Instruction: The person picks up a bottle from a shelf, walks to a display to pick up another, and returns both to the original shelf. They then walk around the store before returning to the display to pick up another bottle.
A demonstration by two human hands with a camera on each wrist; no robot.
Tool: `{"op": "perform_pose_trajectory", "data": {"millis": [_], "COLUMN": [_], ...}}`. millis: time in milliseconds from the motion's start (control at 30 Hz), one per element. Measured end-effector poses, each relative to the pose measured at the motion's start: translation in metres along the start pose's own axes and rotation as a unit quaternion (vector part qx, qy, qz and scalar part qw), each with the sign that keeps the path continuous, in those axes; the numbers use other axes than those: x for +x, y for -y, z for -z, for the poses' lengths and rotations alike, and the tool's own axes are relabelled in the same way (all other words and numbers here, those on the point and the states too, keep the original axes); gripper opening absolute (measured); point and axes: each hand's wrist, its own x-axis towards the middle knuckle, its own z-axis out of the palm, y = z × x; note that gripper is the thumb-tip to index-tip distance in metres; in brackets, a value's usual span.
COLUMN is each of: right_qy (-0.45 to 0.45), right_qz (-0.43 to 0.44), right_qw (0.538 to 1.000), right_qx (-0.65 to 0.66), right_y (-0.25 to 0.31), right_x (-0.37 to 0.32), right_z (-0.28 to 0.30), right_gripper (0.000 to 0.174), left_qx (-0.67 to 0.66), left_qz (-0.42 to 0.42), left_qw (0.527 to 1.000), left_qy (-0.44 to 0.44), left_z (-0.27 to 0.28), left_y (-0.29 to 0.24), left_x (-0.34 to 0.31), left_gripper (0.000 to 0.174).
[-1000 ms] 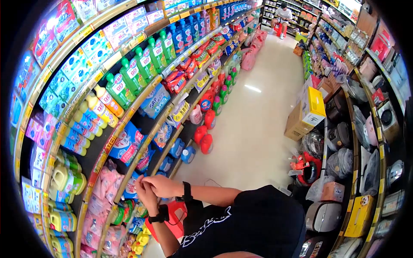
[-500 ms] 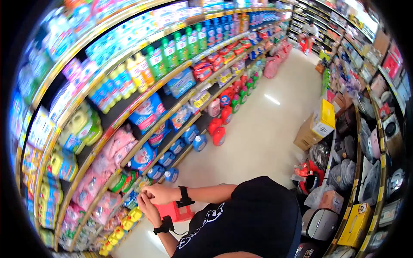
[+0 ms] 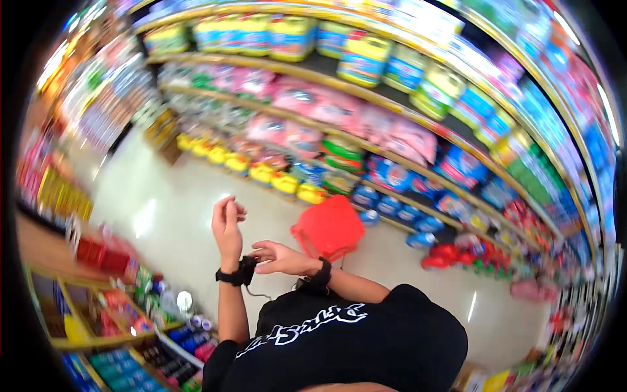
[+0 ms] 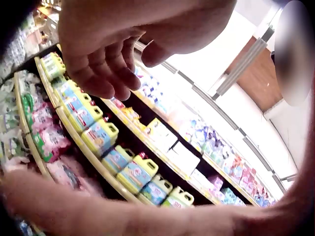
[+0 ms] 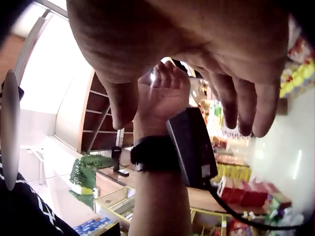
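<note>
In the head view my left hand point(image 3: 227, 225) is raised over the floor, fingers loosely bent and holding nothing. A black strap with a small black box point(image 5: 192, 147) sits on its wrist. My right hand point(image 3: 286, 258) lies beside that wrist, its relaxed fingers pointing at the box and also holding nothing. In the left wrist view my left hand point(image 4: 113, 54) hangs with bent fingers and bare palm. The right wrist view has my right hand point(image 5: 197, 54) across the top, thumb and fingers spread apart, with the left palm behind it.
A red plastic stool point(image 3: 330, 225) stands just ahead of my hands. Behind it runs a long shelf with yellow jugs point(image 3: 362, 59), pink packs point(image 3: 333, 104) and a row of yellow bottles point(image 3: 261, 173) at floor level. Another goods display point(image 3: 117, 307) stands at lower left.
The view has swung left from the long aisle to the shelf front and stool. My hands, earlier together at the fingers, are now apart, the right beside the left wrist.
</note>
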Motion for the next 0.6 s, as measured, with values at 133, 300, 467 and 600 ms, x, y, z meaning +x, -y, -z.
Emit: {"op": "perform_pose_trajectory", "data": {"millis": [133,300,467,600], "right_qy": [0.133,0.168,0.195,0.172], "right_qz": [-0.053,-0.089,-0.135,-0.100], "right_qw": [0.989,0.981,0.969,0.975], "right_qx": [0.028,-0.025,-0.072,-0.096], "right_y": [-0.002,-0.021,-0.030,-0.037], "right_x": [0.067,0.149,0.240,0.328], "right_z": [-0.041,-0.083,-0.105,-0.107], "right_gripper": [0.060,0.030,0.027,0.022], "left_qx": [-0.066,-0.061,0.005,0.054], "left_qz": [-0.008,-0.016,-0.019,-0.014], "left_qw": [0.993,0.975,0.961,0.956], "left_qy": [-0.096,-0.214,-0.275,-0.289], "left_z": [0.072,0.157,0.234,0.288], "left_y": [-0.021,-0.021,0.005,0.030], "left_x": [0.025,0.040,0.081,0.146], "left_gripper": [0.024,0.023,0.022,0.023]}}
